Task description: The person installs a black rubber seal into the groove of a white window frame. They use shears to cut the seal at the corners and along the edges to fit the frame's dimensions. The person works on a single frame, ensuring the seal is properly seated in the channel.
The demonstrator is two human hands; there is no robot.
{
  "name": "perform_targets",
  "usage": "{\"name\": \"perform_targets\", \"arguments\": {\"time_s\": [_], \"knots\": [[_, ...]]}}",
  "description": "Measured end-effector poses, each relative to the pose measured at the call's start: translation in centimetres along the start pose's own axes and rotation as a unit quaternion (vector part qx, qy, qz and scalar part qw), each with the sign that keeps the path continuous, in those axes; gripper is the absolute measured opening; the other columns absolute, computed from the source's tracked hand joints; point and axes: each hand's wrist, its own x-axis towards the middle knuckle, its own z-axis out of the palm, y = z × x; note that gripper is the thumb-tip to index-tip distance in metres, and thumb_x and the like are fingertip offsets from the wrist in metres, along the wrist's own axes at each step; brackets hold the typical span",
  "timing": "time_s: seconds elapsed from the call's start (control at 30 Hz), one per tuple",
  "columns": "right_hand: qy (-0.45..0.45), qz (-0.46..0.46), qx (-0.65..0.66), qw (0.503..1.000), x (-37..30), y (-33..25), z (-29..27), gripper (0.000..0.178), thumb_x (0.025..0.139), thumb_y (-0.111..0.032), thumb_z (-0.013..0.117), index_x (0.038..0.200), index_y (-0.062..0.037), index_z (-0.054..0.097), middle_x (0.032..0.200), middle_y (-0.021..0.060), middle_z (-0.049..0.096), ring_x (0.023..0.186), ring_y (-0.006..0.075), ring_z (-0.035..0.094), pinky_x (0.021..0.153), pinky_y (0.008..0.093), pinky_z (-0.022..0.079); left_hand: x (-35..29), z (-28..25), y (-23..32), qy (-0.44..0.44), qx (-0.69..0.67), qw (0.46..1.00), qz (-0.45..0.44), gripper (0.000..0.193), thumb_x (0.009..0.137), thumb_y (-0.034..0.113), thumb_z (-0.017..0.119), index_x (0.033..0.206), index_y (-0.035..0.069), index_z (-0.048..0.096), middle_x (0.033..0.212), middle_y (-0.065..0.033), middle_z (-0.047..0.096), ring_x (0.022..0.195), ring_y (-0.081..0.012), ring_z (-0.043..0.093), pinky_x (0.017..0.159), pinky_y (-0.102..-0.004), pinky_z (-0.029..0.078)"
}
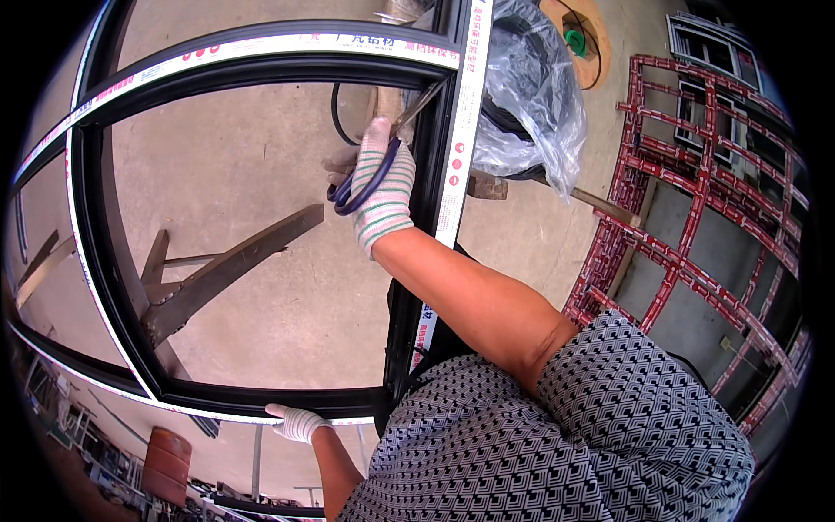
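Observation:
A large black window frame (252,402) with white printed protective film along its bars spreads in front of me. My right hand (388,193), in a striped knit glove, is closed round a pair of scissors (376,182) with dark blue loop handles. Their blades point up to the far right inner corner of the frame, at the black strip in the groove; whether the tips touch it I cannot tell. At the near bar, my left hand (300,424), also gloved, grips the frame's edge with the thumb on top; its other fingers are mostly hidden underneath.
Beneath the frame stands a metal support (235,270). Clear plastic (531,104) wraps black coiled material at the far right, beside a wooden reel (581,35). Red-wrapped frames (670,252) lean on the right. A brown panel (167,465) lies at the lower left.

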Motion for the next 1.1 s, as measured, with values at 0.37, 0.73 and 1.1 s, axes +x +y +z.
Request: {"name": "perform_targets", "arguments": {"time_s": [0.37, 0.73, 1.1], "knots": [[0.027, 0.049, 0.034, 0.998, 0.3, -1.5, 1.6, 0.05, 0.11, -0.054, 0.043, 0.093, -0.007, 0.047, 0.064, 0.0038, 0.051, 0.049, 0.0168, 0.059, 0.042, 0.032, 0.047, -1.7, -0.4, 1.3, -0.001, 0.006, 1.0, 0.0, 0.086, 0.101, 0.065, 0.052, 0.141, -0.011, 0.053, 0.136, -0.0311, 0.062, 0.117, -0.0421, 0.064, 0.105, -0.0458, 0.049], [0.048, 0.021, 0.063, 0.997, 1.2, -0.3, 2.4, 0.056, 0.109, -0.058, 0.038, 0.091, -0.0059, 0.05, 0.059, 0.0059, 0.052, 0.047, 0.0198, 0.059, 0.044, 0.0339, 0.052, -1.3, -0.5, 0.6, 0.002, 0.002, 1.0, 0.007, 0.087, 0.101, 0.065, 0.051, 0.143, -0.012, 0.05, 0.137, -0.032, 0.061, 0.119, -0.0438, 0.063, 0.106, -0.047, 0.049], [0.092, 0.029, 0.093, 0.991, 0.5, -2.0, 3.3, 0.053, 0.111, -0.054, 0.037, 0.094, -0.0051, 0.047, 0.059, 0.0038, 0.047, 0.043, 0.0178, 0.055, 0.041, 0.0326, 0.05, -0.5, 0.1, -0.5, 0.003, -0.003, 1.0, 0.015, 0.084, 0.101, 0.063, 0.053, 0.14, -0.011, 0.055, 0.134, -0.0308, 0.063, 0.116, -0.0419, 0.064, 0.104, -0.0454, 0.049]]}}
